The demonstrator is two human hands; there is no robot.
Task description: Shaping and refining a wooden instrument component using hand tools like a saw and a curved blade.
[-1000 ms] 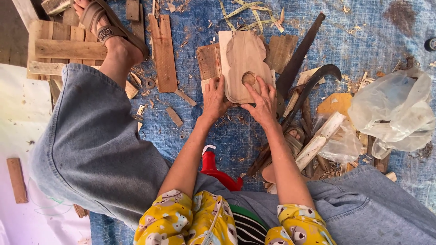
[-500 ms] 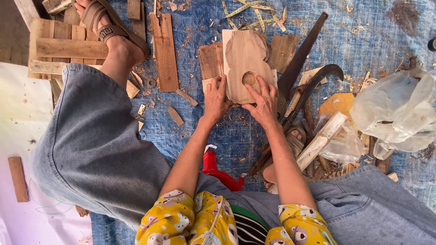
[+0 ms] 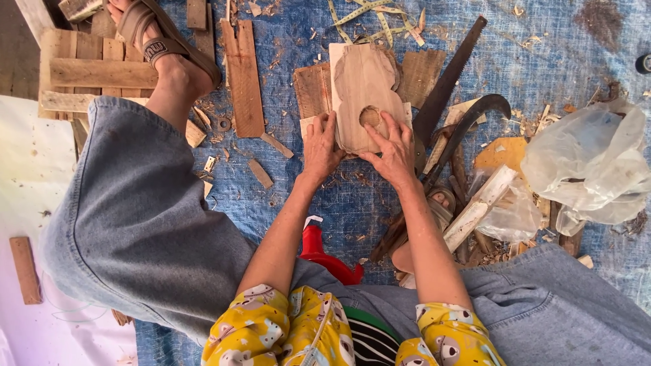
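Since the earlier frame both hands have shifted slightly on the guitar-shaped wooden cutout (image 3: 363,95); left hand (image 3: 320,146) and right hand (image 3: 392,152) lie open, fingers flat, pressing it near the blue tarp's (image 3: 556,61) top edge.

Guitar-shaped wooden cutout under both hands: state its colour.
Pale tan, bare wood with faint grain, on the guitar-shaped wooden cutout; the head view shows it.
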